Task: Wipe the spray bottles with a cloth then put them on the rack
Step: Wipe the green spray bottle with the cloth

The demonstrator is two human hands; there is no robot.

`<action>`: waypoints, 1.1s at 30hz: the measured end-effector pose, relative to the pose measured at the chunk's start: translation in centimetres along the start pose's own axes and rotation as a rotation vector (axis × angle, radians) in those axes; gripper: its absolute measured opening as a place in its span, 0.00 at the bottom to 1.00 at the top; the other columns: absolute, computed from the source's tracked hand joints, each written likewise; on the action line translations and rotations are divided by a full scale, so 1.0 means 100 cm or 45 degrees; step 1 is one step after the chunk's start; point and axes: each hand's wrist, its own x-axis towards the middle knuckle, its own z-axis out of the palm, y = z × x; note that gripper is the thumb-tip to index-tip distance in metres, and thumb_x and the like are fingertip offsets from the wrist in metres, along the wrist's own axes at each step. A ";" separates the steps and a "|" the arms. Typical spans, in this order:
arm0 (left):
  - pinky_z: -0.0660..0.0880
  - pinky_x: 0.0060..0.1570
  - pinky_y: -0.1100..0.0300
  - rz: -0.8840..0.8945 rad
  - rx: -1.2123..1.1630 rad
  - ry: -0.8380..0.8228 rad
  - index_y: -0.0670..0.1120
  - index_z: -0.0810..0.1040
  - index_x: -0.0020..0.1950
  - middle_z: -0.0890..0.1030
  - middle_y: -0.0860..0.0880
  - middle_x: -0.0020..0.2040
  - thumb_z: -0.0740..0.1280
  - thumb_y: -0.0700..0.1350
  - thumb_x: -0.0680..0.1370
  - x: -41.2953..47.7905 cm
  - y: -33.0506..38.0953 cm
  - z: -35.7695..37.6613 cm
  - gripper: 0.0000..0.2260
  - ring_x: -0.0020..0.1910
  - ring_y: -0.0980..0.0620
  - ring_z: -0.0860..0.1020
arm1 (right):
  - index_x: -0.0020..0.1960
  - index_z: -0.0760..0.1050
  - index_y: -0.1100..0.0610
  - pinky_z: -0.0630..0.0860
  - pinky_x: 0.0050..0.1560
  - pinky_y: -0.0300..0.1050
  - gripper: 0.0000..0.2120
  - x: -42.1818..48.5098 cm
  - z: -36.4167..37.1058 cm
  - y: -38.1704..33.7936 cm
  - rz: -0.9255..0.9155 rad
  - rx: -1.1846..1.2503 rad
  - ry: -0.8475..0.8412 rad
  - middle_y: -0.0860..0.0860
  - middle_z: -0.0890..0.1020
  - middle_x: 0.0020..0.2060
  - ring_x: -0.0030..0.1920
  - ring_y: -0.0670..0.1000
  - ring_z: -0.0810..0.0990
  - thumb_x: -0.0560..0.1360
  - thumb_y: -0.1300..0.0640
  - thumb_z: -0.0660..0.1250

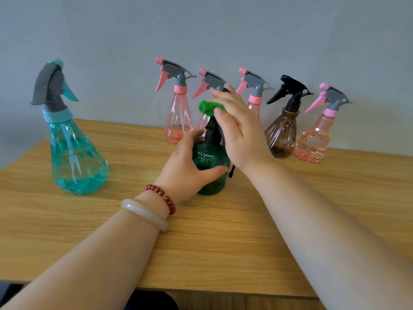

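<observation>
A dark green spray bottle (210, 173) with a black spray head stands upright at the middle of the wooden table (201, 238). My left hand (190, 166) grips its body from the left. My right hand (237, 128) holds a green cloth (209, 106) against the top of the bottle's spray head, fingers wrapped over it. Most of the spray head is hidden behind the cloth and my right hand.
A large teal spray bottle (73, 148) stands at the left. Along the grey wall stand pink bottles (178, 117), (254, 104), (315, 139), another half hidden behind my hands, and a brown bottle (282, 135) with a black head. No rack is in view.
</observation>
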 end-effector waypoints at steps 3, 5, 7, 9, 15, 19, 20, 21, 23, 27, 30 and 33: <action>0.71 0.54 0.73 -0.008 -0.024 -0.045 0.55 0.63 0.73 0.73 0.64 0.60 0.78 0.48 0.70 0.002 -0.004 -0.006 0.37 0.58 0.65 0.74 | 0.61 0.78 0.57 0.66 0.67 0.34 0.17 0.013 0.001 -0.008 0.275 0.239 0.124 0.49 0.79 0.58 0.61 0.40 0.74 0.80 0.54 0.56; 0.73 0.62 0.62 -0.011 -0.032 -0.053 0.54 0.62 0.75 0.73 0.58 0.65 0.78 0.49 0.70 0.002 -0.008 -0.007 0.38 0.64 0.58 0.72 | 0.56 0.78 0.56 0.71 0.66 0.50 0.16 0.016 0.004 -0.011 0.408 0.373 0.197 0.52 0.81 0.54 0.59 0.48 0.78 0.77 0.50 0.56; 0.70 0.68 0.52 -0.002 -0.035 -0.067 0.53 0.60 0.76 0.71 0.56 0.69 0.77 0.53 0.69 0.001 -0.008 -0.006 0.41 0.69 0.55 0.69 | 0.56 0.78 0.56 0.73 0.64 0.56 0.19 0.014 0.005 -0.014 0.479 0.425 0.271 0.54 0.82 0.53 0.58 0.52 0.79 0.76 0.48 0.56; 0.68 0.70 0.53 0.019 -0.039 -0.026 0.52 0.59 0.77 0.70 0.55 0.70 0.78 0.59 0.67 -0.001 -0.005 -0.003 0.45 0.69 0.57 0.68 | 0.53 0.79 0.55 0.75 0.57 0.53 0.15 0.007 0.003 -0.015 0.470 0.412 0.326 0.55 0.83 0.48 0.51 0.53 0.80 0.77 0.49 0.56; 0.70 0.58 0.70 0.077 -0.055 0.136 0.55 0.63 0.71 0.73 0.63 0.56 0.78 0.49 0.70 -0.004 -0.002 -0.001 0.35 0.58 0.67 0.73 | 0.47 0.75 0.53 0.68 0.39 0.44 0.11 -0.011 -0.005 -0.015 0.393 0.277 0.472 0.60 0.80 0.41 0.39 0.53 0.76 0.83 0.56 0.56; 0.73 0.61 0.61 0.080 -0.110 0.070 0.50 0.62 0.74 0.74 0.64 0.57 0.75 0.46 0.73 -0.004 -0.003 -0.002 0.34 0.59 0.63 0.74 | 0.55 0.76 0.52 0.71 0.43 0.32 0.11 -0.010 -0.015 -0.015 0.392 0.269 0.591 0.44 0.79 0.42 0.41 0.37 0.76 0.84 0.55 0.55; 0.74 0.62 0.55 0.086 -0.114 0.057 0.51 0.62 0.74 0.75 0.62 0.59 0.74 0.49 0.72 -0.004 -0.003 -0.002 0.33 0.61 0.60 0.74 | 0.57 0.76 0.51 0.73 0.47 0.35 0.11 -0.009 -0.018 -0.014 0.376 0.266 0.631 0.43 0.80 0.45 0.45 0.37 0.77 0.83 0.54 0.55; 0.74 0.63 0.51 0.092 -0.108 0.048 0.52 0.61 0.73 0.74 0.59 0.61 0.72 0.51 0.71 -0.004 -0.003 -0.002 0.34 0.63 0.56 0.73 | 0.58 0.76 0.50 0.76 0.51 0.39 0.12 -0.008 -0.020 -0.014 0.364 0.276 0.669 0.43 0.81 0.47 0.50 0.40 0.79 0.82 0.53 0.55; 0.73 0.64 0.45 0.112 -0.087 0.041 0.53 0.61 0.73 0.73 0.55 0.65 0.68 0.54 0.70 -0.005 -0.004 -0.001 0.33 0.67 0.53 0.71 | 0.60 0.75 0.46 0.76 0.59 0.43 0.12 -0.009 -0.022 -0.012 0.346 0.365 0.675 0.41 0.81 0.52 0.55 0.40 0.79 0.82 0.53 0.55; 0.66 0.69 0.65 0.220 -0.016 0.145 0.63 0.47 0.77 0.65 0.50 0.75 0.72 0.60 0.70 -0.008 -0.002 0.003 0.44 0.73 0.55 0.66 | 0.73 0.67 0.53 0.64 0.61 0.23 0.18 -0.028 -0.007 -0.011 0.196 0.231 0.399 0.39 0.72 0.66 0.63 0.24 0.66 0.84 0.58 0.55; 0.63 0.63 0.79 0.270 -0.039 0.204 0.72 0.34 0.72 0.59 0.45 0.79 0.75 0.55 0.69 -0.006 -0.003 0.002 0.53 0.73 0.55 0.67 | 0.76 0.60 0.64 0.57 0.67 0.24 0.22 -0.043 0.005 -0.003 -0.004 -0.010 0.398 0.47 0.62 0.72 0.69 0.25 0.57 0.83 0.59 0.54; 0.65 0.57 0.81 0.330 0.012 0.232 0.68 0.43 0.77 0.64 0.51 0.74 0.76 0.52 0.69 -0.006 -0.005 0.001 0.50 0.66 0.63 0.70 | 0.76 0.61 0.62 0.63 0.63 0.24 0.22 -0.057 0.009 0.004 0.003 -0.082 0.394 0.48 0.71 0.69 0.66 0.29 0.67 0.83 0.59 0.56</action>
